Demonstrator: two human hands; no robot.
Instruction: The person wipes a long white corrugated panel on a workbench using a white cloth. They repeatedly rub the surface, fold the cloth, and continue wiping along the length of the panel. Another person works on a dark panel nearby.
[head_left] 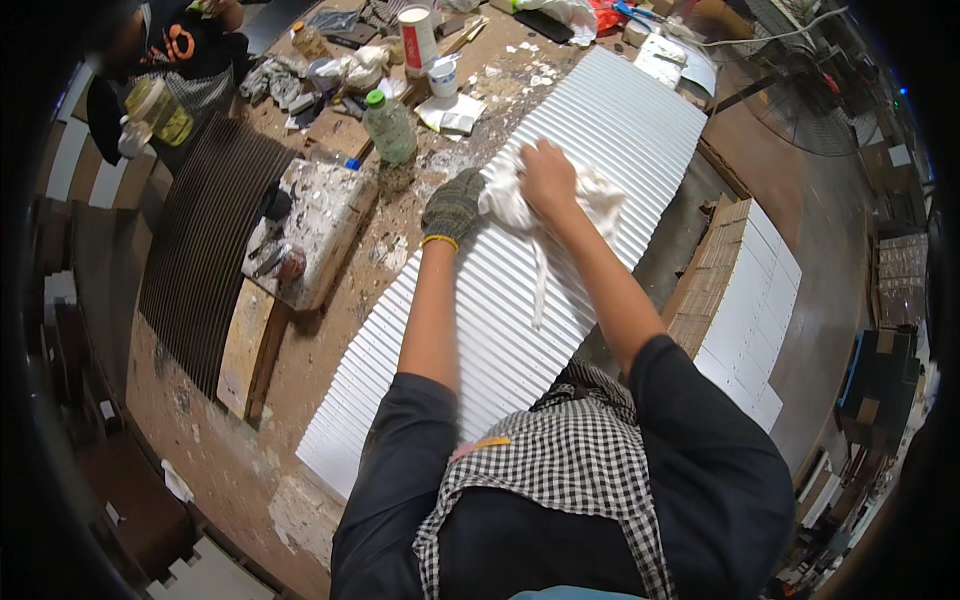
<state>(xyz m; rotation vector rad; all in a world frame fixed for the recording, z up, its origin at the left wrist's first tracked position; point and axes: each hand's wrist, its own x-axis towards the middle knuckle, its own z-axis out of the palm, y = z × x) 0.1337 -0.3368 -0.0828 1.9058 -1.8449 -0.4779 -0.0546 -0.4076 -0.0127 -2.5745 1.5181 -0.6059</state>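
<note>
A long white ridged panel (420, 345) lies slantwise across the worktable. My right hand (548, 180), bare, is closed on a bunched white cloth (600, 205) and presses it against the ridges; a strip of the cloth trails toward me. At the panel's left edge is my left hand (455, 208), in a dark grey-green knitted glove with a yellow cuff. Its fingers curl at that edge, beside the cloth, and their tips are partly hidden.
A dark ridged panel (205, 240) and a paint-spattered block (318, 225) lie left. Beyond stand a green-capped bottle (388, 130), a white cup (442, 76) and a red-and-white canister (416, 42). Another person (175, 70) holds a yellowish jar. Stacked white panels (745, 300) and a fan (815, 90) are right.
</note>
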